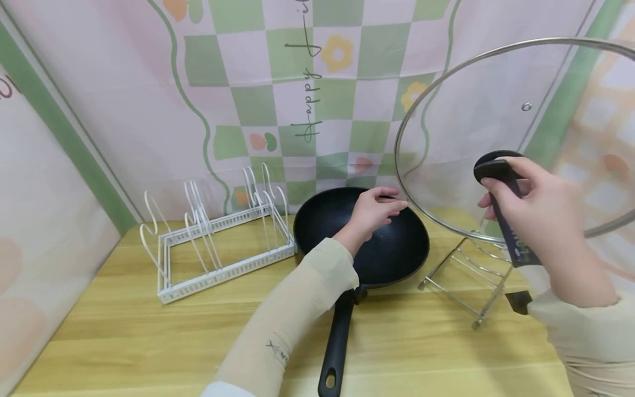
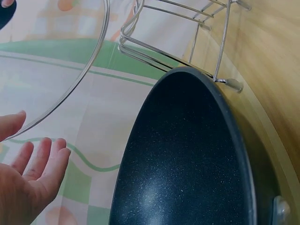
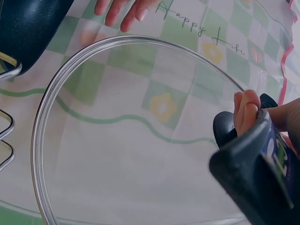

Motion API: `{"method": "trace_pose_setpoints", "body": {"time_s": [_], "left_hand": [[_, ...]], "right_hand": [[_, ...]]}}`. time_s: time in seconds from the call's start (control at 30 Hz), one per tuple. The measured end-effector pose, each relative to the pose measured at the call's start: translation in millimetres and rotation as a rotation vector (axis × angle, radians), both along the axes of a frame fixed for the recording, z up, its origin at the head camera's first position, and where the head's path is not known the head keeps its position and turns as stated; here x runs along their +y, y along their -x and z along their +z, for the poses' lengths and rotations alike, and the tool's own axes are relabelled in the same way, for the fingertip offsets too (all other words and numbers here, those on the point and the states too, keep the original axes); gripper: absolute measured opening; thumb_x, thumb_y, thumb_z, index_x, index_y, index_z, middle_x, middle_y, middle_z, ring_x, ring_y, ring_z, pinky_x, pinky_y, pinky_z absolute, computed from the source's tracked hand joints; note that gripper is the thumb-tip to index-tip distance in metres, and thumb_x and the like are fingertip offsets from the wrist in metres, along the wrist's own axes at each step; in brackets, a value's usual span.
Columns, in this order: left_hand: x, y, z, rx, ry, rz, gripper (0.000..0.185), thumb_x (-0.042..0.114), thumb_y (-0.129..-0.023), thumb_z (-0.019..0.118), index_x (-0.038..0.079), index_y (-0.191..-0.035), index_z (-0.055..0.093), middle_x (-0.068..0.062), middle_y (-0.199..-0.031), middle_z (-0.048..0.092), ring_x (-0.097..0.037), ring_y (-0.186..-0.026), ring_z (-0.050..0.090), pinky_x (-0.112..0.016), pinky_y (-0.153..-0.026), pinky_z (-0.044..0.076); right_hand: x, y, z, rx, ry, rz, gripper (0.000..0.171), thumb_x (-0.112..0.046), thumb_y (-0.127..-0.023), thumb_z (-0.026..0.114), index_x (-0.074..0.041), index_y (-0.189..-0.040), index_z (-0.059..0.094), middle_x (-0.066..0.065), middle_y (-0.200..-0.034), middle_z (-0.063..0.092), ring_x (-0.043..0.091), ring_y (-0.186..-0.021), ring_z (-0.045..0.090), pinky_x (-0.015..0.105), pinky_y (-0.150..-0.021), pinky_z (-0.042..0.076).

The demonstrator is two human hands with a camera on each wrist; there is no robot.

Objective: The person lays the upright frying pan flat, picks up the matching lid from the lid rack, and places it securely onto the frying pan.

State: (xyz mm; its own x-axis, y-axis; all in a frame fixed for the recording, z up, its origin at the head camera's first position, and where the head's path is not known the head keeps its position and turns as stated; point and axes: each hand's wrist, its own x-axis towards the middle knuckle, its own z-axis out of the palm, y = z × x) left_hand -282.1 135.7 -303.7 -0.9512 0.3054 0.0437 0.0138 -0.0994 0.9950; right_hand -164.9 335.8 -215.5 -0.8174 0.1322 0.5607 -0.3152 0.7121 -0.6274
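My right hand (image 1: 550, 220) grips the black handle (image 1: 501, 176) of a large round glass lid (image 1: 446, 138) with a metal rim. The lid is held up, tilted nearly upright, at the right of the head view. My left hand (image 1: 374, 212) hovers over a black frying pan (image 1: 387, 253), its fingers extended and holding nothing. Its fingertips (image 3: 126, 21) are close to the lid's rim. The pan sits on the table with its long handle (image 1: 337, 347) pointing towards me; my left forearm hides part of it.
A white rack (image 1: 228, 273) with upright wire loops stands left of the pan. Right of the pan is a small silver wire rack (image 1: 466, 298), partly behind the lid. The wood-patterned table (image 1: 124, 342) meets a patterned cloth backdrop (image 1: 317, 99).
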Motion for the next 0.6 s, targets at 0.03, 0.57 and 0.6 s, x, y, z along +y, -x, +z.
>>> {"method": "trace_pose_setpoints", "body": {"time_s": [0.03,0.57,0.6], "left_hand": [[-0.2,0.4,0.0,0.0,-0.005,0.007,0.03,0.008,-0.091,0.078,0.004,-0.12,0.072,-0.006,-0.098,0.076,-0.031,-0.101,0.072,-0.041,-0.082,0.059],[-6.6,2.2,0.1,-0.033,-0.167,0.047,0.032,0.015,-0.092,0.08,-0.001,-0.116,0.067,-0.002,-0.09,0.07,-0.027,-0.094,0.074,-0.045,-0.087,0.059],[-6.8,1.8,0.1,-0.036,-0.181,0.05,0.032,0.015,-0.092,0.08,-0.002,-0.116,0.066,-0.002,-0.09,0.07,-0.028,-0.094,0.073,-0.047,-0.088,0.058]], "right_hand": [[-0.5,0.1,0.2,-0.006,0.001,0.008,0.02,-0.011,-0.099,0.066,-0.023,-0.115,0.067,-0.02,-0.062,0.066,0.0,-0.049,0.063,0.012,-0.049,0.049],[-13.5,1.4,2.2,-0.053,-0.009,0.034,0.019,-0.015,-0.101,0.065,-0.013,-0.12,0.065,-0.016,-0.063,0.067,0.003,-0.052,0.064,0.015,-0.051,0.052],[-14.1,1.7,2.1,-0.056,-0.006,0.037,0.02,-0.014,-0.101,0.065,-0.012,-0.121,0.064,-0.017,-0.063,0.067,0.002,-0.052,0.064,0.016,-0.051,0.052]]}}
